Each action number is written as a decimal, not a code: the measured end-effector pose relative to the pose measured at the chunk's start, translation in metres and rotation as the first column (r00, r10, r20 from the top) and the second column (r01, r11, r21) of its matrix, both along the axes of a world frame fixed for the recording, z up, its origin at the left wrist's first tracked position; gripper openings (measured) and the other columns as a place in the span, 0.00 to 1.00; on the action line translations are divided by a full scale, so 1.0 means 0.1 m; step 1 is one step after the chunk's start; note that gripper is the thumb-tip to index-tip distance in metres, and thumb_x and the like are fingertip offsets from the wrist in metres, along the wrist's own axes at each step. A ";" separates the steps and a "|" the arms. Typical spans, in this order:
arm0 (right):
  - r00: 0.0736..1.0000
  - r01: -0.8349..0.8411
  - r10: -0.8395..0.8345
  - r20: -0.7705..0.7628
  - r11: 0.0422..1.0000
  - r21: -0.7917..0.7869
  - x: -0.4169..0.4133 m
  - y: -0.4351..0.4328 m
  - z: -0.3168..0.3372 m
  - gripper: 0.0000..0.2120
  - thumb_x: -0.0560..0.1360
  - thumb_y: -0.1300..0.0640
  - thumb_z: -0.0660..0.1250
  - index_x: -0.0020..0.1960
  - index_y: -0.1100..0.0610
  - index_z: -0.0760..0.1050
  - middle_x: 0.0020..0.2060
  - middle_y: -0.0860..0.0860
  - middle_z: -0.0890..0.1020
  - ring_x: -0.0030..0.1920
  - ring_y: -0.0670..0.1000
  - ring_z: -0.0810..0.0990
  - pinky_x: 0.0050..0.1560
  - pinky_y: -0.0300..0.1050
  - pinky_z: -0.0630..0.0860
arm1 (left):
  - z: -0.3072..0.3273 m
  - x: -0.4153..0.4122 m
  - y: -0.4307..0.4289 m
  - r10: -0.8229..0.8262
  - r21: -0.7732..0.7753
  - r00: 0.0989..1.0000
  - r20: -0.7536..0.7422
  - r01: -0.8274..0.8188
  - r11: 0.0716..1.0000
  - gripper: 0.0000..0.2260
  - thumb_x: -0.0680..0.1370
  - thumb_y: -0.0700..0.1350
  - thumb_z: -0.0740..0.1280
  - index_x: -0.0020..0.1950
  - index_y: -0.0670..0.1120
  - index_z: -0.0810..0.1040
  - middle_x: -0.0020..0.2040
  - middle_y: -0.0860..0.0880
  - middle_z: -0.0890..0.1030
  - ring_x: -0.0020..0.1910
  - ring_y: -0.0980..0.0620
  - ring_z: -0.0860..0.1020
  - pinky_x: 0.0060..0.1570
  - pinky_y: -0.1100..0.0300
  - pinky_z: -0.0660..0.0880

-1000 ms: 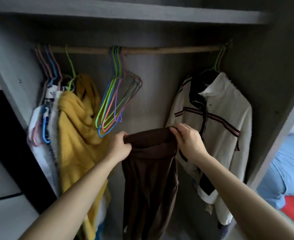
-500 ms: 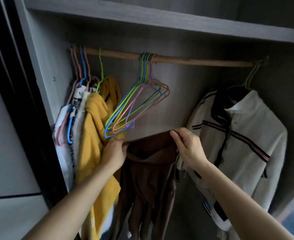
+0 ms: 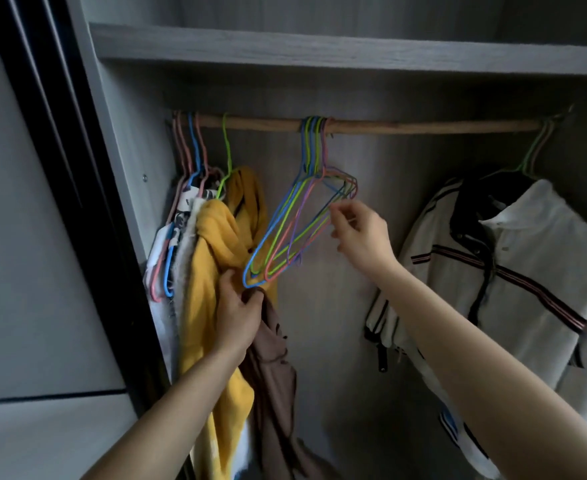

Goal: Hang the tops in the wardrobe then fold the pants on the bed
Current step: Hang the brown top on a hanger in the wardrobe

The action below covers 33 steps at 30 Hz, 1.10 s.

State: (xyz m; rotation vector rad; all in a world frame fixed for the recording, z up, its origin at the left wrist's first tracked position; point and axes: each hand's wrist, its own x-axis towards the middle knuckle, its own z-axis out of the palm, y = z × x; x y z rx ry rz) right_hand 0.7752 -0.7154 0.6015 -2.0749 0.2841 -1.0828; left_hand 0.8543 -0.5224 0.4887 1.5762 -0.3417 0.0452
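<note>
Right hand point(image 3: 361, 233) left brown top point(image 3: 274, 358); now at hangers point(image 3: 295, 230).

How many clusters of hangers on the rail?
3. Left cluster carries clothes, including the yellow top; empty middle cluster at the right hand; right-end hangers hold the striped white jacket. More may hide among the clothes.

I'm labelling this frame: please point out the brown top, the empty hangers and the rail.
brown top point(image 3: 271, 358), head view, on the fabric's upper folds.
empty hangers point(image 3: 314, 143), head view, on the bunched hooks.
rail point(image 3: 423, 127), head view, on its bare middle stretch.
</note>
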 end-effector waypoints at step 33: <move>0.980 0.060 -0.006 -0.200 0.962 0.267 0.03 -0.02 0.12 0.11 0.79 0.59 0.58 0.43 0.57 0.78 0.34 0.52 0.79 0.31 0.51 0.80 0.35 0.43 0.76 | 0.03 -0.21 -0.19 -0.229 0.099 0.957 0.176 0.214 0.972 0.15 0.76 0.32 0.60 0.56 0.49 0.77 0.50 0.51 0.82 0.47 0.59 0.78 0.48 0.70 0.71</move>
